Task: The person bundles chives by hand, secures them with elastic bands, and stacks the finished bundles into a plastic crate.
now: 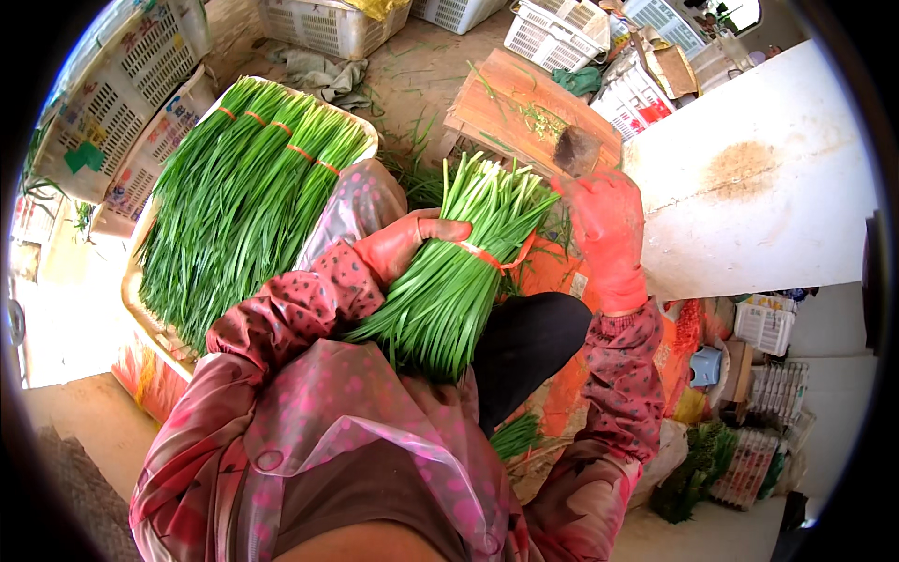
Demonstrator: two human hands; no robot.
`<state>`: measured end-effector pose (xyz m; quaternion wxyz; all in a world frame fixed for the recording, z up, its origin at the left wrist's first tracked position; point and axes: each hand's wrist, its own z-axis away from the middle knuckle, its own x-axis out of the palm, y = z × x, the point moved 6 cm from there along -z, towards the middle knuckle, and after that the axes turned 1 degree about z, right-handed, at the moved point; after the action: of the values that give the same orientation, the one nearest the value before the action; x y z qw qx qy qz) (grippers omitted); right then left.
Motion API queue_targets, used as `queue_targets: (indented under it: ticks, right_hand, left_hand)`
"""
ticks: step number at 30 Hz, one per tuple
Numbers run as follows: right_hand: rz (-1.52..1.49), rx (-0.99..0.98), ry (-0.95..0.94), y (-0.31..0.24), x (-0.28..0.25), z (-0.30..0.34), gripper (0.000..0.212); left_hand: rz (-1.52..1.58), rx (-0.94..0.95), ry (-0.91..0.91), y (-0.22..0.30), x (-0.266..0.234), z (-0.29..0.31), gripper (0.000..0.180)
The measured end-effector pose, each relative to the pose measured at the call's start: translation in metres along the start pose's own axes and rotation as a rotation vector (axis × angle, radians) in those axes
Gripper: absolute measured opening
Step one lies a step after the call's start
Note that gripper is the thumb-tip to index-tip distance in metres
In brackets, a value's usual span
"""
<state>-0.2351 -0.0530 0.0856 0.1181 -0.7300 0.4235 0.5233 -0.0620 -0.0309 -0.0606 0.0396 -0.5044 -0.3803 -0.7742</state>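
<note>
A bundle of garlic chives [440, 295] rests across my lap, its pale cut ends pointing away from me. My left hand [403, 245], in an orange-red glove, is closed around the bundle's left side, thumb across the stalks. An orange tie band [482, 255] circles the bundle, with a loop standing off its right side. To the right, my gloved right hand [607, 229] is raised with its fingers curled together, apart from the band. A dark cleaver blade [576, 152] shows just beyond these fingers, over the board. Whether my right hand holds it is hidden.
Tied chive bundles [253, 206] fill a basket [150, 323] at left. A wooden board [510, 94] with green scraps lies ahead. A white panel [749, 178] stands at right. Plastic crates [122, 89] line the far left, and a white crate [552, 36] sits at the back.
</note>
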Motion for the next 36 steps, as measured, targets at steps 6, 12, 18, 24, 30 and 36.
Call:
queue_targets:
  ticks: [6, 12, 18, 24, 30, 36]
  right_hand:
    - [0.236, 0.249, 0.139, 0.099, -0.019, 0.021, 0.030]
    - [0.264, 1.071, -0.300, 0.215, -0.045, 0.160, 0.034]
    - [-0.640, 0.798, 0.112, 0.005, 0.001, 0.047, 0.034]
    - [-0.373, 0.185, 0.144, -0.070, 0.033, -0.018, 0.029]
    - [-0.056, 0.119, 0.308, -0.033, 0.032, -0.003, 0.012]
    - [-0.913, 0.984, 0.154, -0.001, 0.020, 0.001, 0.022]
  left_hand:
    - [-0.096, -0.039, -0.027, -0.003, 0.001, 0.001, 0.051]
    - [0.161, 0.074, 0.109, 0.010, -0.017, 0.006, 0.038]
    - [0.285, 0.122, 0.253, 0.023, -0.032, 0.012, 0.033]
    - [0.190, 0.155, 0.264, 0.025, -0.023, 0.018, 0.033]
    - [0.159, 0.148, 0.261, 0.019, -0.031, 0.013, 0.036]
    - [0.121, 0.184, 0.246, 0.019, -0.032, 0.013, 0.041]
